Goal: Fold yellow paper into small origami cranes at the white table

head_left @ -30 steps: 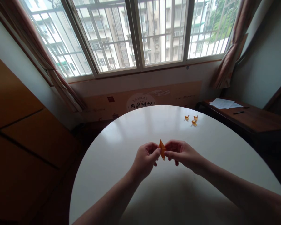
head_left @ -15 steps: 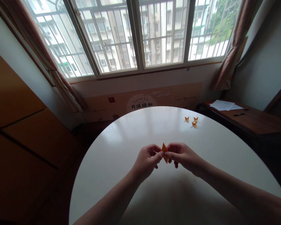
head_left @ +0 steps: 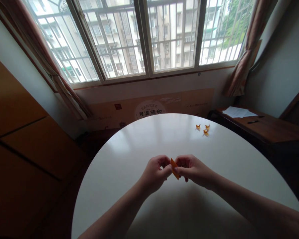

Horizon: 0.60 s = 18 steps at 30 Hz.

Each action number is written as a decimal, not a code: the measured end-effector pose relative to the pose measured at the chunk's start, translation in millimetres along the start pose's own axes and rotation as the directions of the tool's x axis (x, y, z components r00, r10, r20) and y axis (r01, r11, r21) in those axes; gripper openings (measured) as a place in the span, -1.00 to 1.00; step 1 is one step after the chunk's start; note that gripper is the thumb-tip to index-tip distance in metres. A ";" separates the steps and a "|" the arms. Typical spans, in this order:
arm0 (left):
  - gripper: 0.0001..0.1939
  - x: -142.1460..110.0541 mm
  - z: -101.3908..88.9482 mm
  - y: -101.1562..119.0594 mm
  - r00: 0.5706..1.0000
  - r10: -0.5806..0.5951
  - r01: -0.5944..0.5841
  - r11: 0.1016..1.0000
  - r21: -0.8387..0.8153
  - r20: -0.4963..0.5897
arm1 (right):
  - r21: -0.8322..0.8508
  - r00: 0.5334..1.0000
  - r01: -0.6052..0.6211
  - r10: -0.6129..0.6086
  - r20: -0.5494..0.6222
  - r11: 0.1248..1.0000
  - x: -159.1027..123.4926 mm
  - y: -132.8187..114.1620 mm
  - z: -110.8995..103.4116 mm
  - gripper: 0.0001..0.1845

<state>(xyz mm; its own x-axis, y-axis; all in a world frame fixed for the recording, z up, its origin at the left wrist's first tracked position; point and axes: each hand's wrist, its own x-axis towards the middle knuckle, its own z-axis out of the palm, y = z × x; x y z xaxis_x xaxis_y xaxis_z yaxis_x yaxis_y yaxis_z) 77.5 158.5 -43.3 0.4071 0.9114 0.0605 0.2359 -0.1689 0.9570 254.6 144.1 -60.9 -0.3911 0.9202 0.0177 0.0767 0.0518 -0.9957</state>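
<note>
A small folded piece of orange paper (head_left: 174, 167) is held just above the round white table (head_left: 129, 159), near its middle. My left hand (head_left: 154, 174) pinches its left side with thumb and forefinger. My right hand (head_left: 193, 170) pinches its right side, fingers curled. The paper is tilted, its lower tip pointing down to the right. Three small folded orange paper figures (head_left: 203, 129) stand on the table at the far right.
A dark wooden side table (head_left: 271, 127) with white sheets (head_left: 239, 112) and a pen (head_left: 253, 121) stands to the right. A large barred window (head_left: 149, 36) with curtains is ahead. Wooden panelling (head_left: 20, 132) lines the left side.
Both hands have sunk slightly toward the table with the orange paper, and the paper has tipped from upright to slanted.
</note>
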 end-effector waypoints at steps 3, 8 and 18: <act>-0.88 0.4 -0.5 -4.2 1.000 0.020 -0.020 1.000 -0.004 -0.011 | -0.019 1.000 0.012 -0.012 0.012 1.000 1.3 2.1 -0.1 -0.86; -0.83 0.8 -2.2 -6.5 0.999 0.038 -0.038 0.999 -0.004 -0.037 | -0.050 0.999 0.021 -0.023 -0.027 0.999 3.1 3.8 -4.3 -0.89; -0.74 2.5 0.3 -11.9 0.997 0.015 -0.012 0.999 0.031 -0.071 | -0.099 0.998 0.031 -0.037 -0.053 0.995 6.0 5.0 -2.4 -0.88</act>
<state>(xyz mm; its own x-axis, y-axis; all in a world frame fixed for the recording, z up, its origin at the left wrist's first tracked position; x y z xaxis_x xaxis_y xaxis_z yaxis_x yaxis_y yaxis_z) 76.0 162.7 -54.6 0.3470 0.9331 0.0944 0.2581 -0.1918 0.9469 254.8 150.8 -65.6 -0.3447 0.9369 0.0589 0.1548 0.1186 -0.9808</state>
